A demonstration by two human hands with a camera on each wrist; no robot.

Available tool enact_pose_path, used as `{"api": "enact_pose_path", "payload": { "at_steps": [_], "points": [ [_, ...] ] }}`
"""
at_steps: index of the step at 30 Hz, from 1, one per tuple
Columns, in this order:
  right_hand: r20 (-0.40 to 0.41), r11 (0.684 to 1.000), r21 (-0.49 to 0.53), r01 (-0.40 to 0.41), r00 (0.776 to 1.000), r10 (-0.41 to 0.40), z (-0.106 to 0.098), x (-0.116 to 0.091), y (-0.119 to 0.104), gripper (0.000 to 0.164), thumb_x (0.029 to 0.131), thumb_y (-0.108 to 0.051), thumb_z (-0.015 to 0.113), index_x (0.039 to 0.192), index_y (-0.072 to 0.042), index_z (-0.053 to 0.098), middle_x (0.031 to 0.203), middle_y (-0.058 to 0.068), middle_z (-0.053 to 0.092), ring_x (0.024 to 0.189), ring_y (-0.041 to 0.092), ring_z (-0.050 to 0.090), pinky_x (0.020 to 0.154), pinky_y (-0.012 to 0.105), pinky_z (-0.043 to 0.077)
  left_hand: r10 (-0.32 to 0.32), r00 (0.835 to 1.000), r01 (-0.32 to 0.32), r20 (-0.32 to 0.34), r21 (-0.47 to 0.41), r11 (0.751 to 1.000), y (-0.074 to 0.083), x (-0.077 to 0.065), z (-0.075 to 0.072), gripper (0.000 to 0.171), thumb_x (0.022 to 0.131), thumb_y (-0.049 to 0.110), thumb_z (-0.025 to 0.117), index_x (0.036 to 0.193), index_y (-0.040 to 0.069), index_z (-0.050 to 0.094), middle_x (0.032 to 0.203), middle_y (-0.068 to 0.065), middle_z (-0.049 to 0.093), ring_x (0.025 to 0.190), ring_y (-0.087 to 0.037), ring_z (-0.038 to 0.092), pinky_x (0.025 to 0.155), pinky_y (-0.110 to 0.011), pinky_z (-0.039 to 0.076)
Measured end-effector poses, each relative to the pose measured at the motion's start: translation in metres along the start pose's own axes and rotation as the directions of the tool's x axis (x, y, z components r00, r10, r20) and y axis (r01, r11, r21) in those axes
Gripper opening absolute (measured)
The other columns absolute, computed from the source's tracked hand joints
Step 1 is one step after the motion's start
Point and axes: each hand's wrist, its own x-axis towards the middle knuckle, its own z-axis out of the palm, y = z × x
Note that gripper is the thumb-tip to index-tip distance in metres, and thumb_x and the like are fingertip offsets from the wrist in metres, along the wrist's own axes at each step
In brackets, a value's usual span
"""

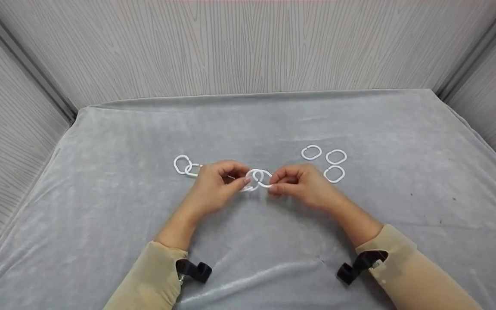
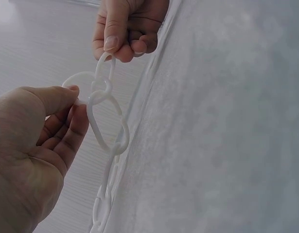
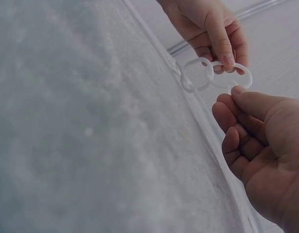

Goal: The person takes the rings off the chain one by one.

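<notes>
Between finger and thumb, my left hand [image 1: 215, 185] pinches a white oval plastic chain link [image 2: 80, 74]. My right hand [image 1: 307, 186] pinches a second white link [image 1: 264, 185] by its outer end. In the head view the two held links overlap, and another link hangs beneath the left fingertips. The left wrist view shows more joined links [image 2: 92, 122] running downward as a chain. Past the left hand, the chain's far end link [image 1: 182, 157] lies on the cloth, hooked to its neighbour; the left hand hides the stretch between.
Three loose white links lie on the grey cloth [image 1: 248, 129] to the right: one at the back [image 1: 311, 146], one beside it [image 1: 336, 150], and one nearer [image 1: 334, 181]. Pale wood-grain panels [image 1: 248, 47] stand behind and on both sides.
</notes>
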Motion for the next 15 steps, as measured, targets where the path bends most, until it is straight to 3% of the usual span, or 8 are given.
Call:
{"api": "enact_pose_path", "payload": {
  "at_steps": [15],
  "points": [
    [0.008, 1.000, 0.009, 0.011, 1.000, -0.011, -0.0009, 0.0003, -0.0002, 0.015, 0.095, -0.007, 0.080, 0.102, 0.004, 0.074, 0.088, 0.011, 0.078, 0.081, 0.013, 0.072, 0.075, 0.026, 0.057, 0.009, 1.000, -0.009, -0.008, 0.006, 1.000, 0.0014, 0.0000, -0.0004, 0.014, 0.093, 0.002, 0.078, 0.106, -0.003, 0.079, 0.092, -0.005, 0.077, 0.084, -0.018, 0.070, 0.077, -0.027, 0.057]
  ]
}}
